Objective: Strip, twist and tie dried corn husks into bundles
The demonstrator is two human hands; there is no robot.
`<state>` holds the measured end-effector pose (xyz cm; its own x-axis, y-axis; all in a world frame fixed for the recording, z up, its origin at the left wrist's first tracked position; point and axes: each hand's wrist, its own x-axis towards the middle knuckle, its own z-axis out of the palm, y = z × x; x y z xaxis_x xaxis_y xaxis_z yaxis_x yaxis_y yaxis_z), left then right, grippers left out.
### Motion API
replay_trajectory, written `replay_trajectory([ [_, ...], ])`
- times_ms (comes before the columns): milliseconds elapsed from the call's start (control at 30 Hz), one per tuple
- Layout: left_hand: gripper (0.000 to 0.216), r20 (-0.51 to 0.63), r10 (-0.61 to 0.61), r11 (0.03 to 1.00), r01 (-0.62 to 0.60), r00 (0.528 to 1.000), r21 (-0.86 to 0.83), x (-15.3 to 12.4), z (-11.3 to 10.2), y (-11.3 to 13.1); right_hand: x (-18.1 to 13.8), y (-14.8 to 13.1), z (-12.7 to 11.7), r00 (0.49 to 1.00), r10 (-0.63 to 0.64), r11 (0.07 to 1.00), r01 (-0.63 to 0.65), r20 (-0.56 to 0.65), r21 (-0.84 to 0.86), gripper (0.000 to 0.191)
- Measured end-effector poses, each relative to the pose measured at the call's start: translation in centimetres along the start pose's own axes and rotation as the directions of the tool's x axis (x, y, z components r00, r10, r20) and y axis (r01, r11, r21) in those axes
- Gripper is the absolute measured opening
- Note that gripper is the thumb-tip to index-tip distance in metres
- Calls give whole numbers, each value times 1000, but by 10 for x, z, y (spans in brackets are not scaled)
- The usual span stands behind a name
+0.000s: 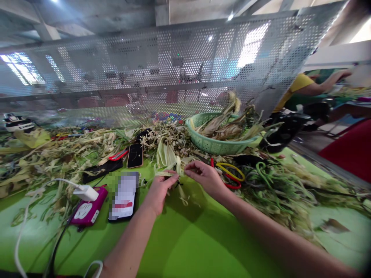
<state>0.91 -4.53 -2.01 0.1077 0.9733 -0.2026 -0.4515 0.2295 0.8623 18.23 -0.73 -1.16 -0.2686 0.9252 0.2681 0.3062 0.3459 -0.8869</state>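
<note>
Just in front of the green basket [215,146], the left hand [159,192] and right hand [206,176] pinch a pale husk strip [169,161] between fingertips; dry as it looks, a sharp pull could tear it.

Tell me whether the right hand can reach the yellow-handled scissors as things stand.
Probably yes: the scissors lie uncovered just beside the right hand, though it is pinching a corn husk with the left hand.
</note>
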Motion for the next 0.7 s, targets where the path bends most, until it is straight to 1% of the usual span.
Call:
replay_trajectory([
  [100,36,-85,72,997,-74,994,-17,5,-3,-1,-2,-3,-1,990,58,988,-38,-126,153,35],
  [167,37,-106,111,993,-115,988,-34,7,-4,-2,-4,-7,1,982,115,963,-73,-151,259,38],
  [200,36,-100,117,991,-122,988,-49,7,-3,-2,-5,-8,3,984,136,951,-96,-118,295,36],
  [267,35,-69,102,991,-108,992,-80,7,-2,-3,-7,-11,8,988,151,935,-148,16,322,33],
  [333,34,-41,79,992,-83,996,-97,6,0,-4,-8,-12,12,985,129,942,-159,118,297,31],
  [367,34,-34,73,992,-76,997,-97,5,1,-4,-9,-11,13,984,117,952,-150,136,268,28],
  [433,34,-22,72,995,-73,997,-68,4,2,-4,-9,-10,14,988,102,973,-125,119,196,23],
  [533,32,15,95,995,-95,995,39,3,2,-2,-9,-7,13,990,99,989,-110,104,98,19],
  [600,30,28,139,981,-141,990,130,2,2,-1,-8,-4,13,990,87,993,-95,112,66,18],
  [700,28,1,203,951,-198,979,238,3,1,1,-9,-4,14,988,38,999,-43,148,28,14],
])
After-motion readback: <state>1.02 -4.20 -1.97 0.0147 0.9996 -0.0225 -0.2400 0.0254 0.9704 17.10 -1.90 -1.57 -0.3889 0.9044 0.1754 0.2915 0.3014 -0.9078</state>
